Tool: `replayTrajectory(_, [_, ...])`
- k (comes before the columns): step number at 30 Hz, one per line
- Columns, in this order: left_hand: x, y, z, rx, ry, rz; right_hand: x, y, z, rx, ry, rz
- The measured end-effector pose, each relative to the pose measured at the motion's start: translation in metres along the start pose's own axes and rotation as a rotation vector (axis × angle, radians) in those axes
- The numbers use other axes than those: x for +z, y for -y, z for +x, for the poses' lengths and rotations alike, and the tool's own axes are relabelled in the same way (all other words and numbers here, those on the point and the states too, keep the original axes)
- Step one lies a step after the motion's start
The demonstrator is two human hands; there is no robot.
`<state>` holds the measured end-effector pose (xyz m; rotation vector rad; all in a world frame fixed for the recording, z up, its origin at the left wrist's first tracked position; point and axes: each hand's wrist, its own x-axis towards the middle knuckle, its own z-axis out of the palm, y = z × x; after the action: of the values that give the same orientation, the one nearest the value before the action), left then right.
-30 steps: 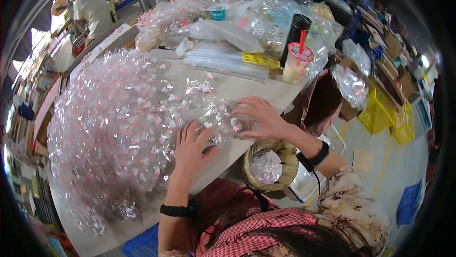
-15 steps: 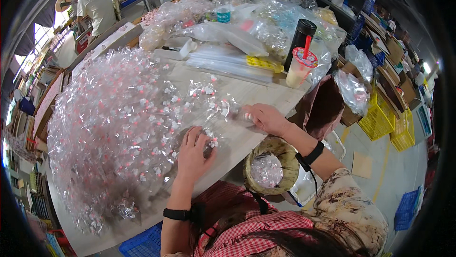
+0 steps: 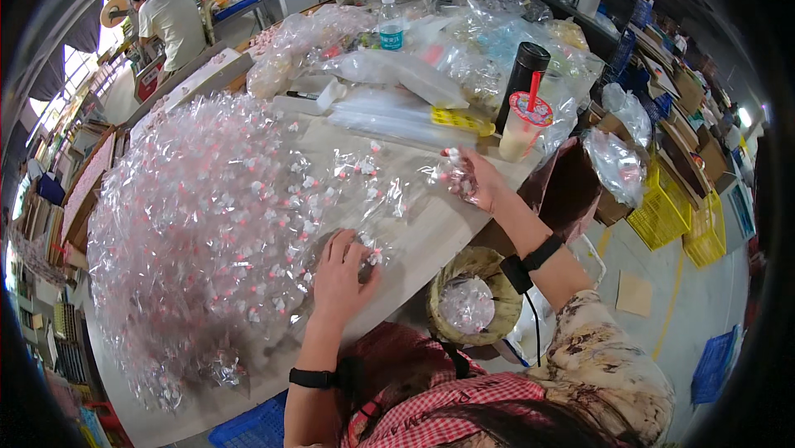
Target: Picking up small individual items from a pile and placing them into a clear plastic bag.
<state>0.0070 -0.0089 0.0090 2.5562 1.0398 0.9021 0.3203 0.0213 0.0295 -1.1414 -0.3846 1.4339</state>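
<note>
A big heap of small clear plastic packets with pink bits covers the left of the wooden table. My left hand lies flat on the packets at the heap's near edge, fingers spread. My right hand is lifted a little above the table to the right, closed around a few of the clear packets. Each wrist wears a black band.
A round woven basket with clear packets sits below the table edge by my right arm. A drink cup with a red straw, a black flask, a water bottle and clear bags crowd the far side. Another person stands far left.
My right hand has risen from the table and moved right with a few packets in it. My left hand has stayed on the heap's near edge.
</note>
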Motion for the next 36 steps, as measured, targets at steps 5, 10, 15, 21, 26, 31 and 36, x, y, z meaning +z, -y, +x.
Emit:
replayTrajectory(5, [0.002, 0.000, 0.002, -0.007, 0.013, 0.003, -0.016, 0.002, 0.016, -0.129, -0.026, -0.168])
replayTrajectory(10, [0.001, -0.004, 0.003, -0.022, 0.019, -0.008, -0.036, 0.006, 0.031, -0.351, -0.072, -0.571])
replayTrajectory(15, [0.002, 0.000, 0.003, 0.005, -0.009, 0.005, 0.000, 0.014, 0.011, -0.343, 0.018, -0.487])
replayTrajectory(21, [0.000, -0.002, 0.002, -0.003, 0.004, 0.003, 0.033, 0.016, 0.005, -0.286, 0.193, -0.314])
replayTrajectory(26, [0.002, -0.002, 0.005, 0.025, 0.009, 0.019, 0.055, -0.029, 0.022, -0.840, 0.009, -1.337])
replayTrajectory(31, [0.003, 0.001, -0.001, -0.034, -0.038, -0.034, 0.079, -0.076, -0.012, -1.239, 0.207, -1.772])
replayTrajectory(36, [0.003, -0.003, 0.001, -0.038, -0.038, -0.083, 0.054, -0.078, -0.015, -1.294, 0.324, -1.660])
